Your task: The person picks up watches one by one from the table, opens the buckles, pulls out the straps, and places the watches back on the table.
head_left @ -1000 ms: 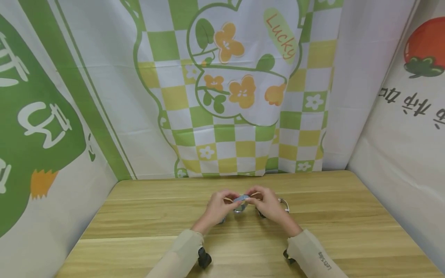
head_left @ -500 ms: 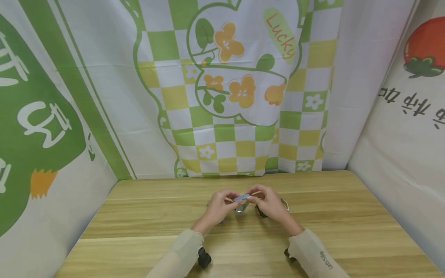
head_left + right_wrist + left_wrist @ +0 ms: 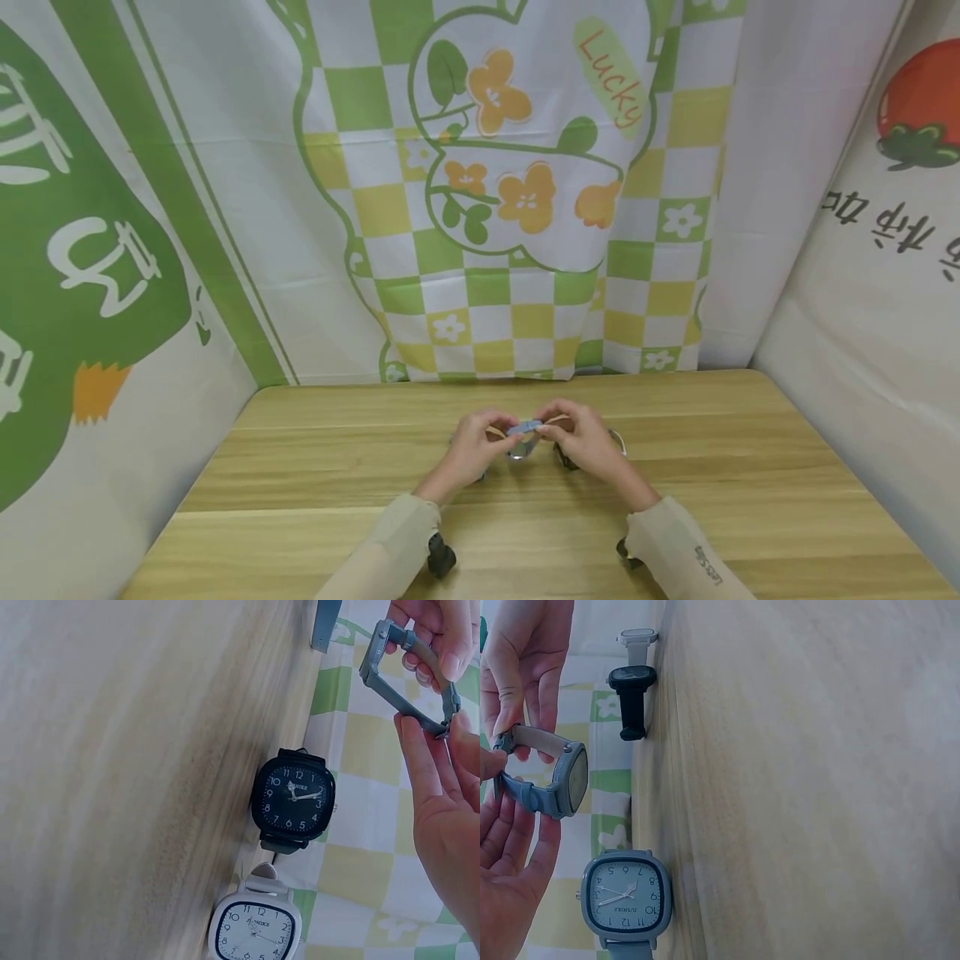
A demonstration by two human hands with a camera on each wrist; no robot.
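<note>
A grey-blue wristwatch [image 3: 525, 427] is held up above the table between both hands, its strap forming a loop. My left hand [image 3: 474, 448] pinches one side of the strap; in the left wrist view its fingers lie under the strap near the case [image 3: 573, 780]. At the buckle end, the fingers of my right hand [image 3: 583, 439] pinch the strap, as the right wrist view also shows. Whether the buckle [image 3: 448, 724] is fastened cannot be told, since fingertips partly cover it. The dial is turned away from the hands.
Beside the left hand stands another grey-blue square watch [image 3: 626, 894]. A black watch [image 3: 294, 799] and a white watch [image 3: 256, 930] stand near the right hand. All are on the wooden table [image 3: 337, 500], with a patterned cloth [image 3: 487, 292] hanging behind its far edge.
The strap's top has tipped and looks narrower and flatter in the head view. Both hands stay almost in place, still gripping the watch, and the head view has shifted slightly.
</note>
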